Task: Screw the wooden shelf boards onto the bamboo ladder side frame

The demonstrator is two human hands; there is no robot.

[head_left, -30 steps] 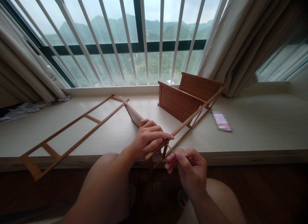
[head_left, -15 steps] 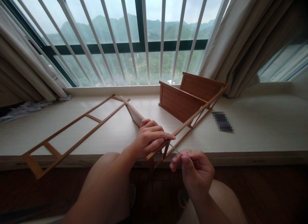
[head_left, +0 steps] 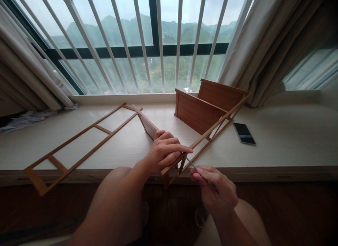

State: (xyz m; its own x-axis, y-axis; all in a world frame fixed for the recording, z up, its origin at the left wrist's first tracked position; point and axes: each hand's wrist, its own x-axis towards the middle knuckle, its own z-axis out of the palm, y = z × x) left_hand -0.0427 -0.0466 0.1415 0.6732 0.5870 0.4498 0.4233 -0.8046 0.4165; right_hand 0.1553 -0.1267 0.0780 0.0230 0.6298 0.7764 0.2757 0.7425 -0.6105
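My left hand is closed over the near part of a brown wooden shelf frame, its index finger stretched along the rail. Under and behind this hand, a wooden shelf board slants away; its near end is hidden. My right hand pinches a thin metal hex key, most of which the fingers cover. The key's far tip meets the side of the frame just below my left fingertips. Two upright wooden panels are joined to the far part of the same frame.
A second ladder-like wooden frame lies on the pale window ledge at left, one end past the front edge. To the right lies a phone. Barred windows and curtains stand behind. My knees are below the ledge.
My right hand has turned at the wrist and its fingers have shifted around the hex key, whose tip stays at the frame. The left hand and the frame have not visibly moved.
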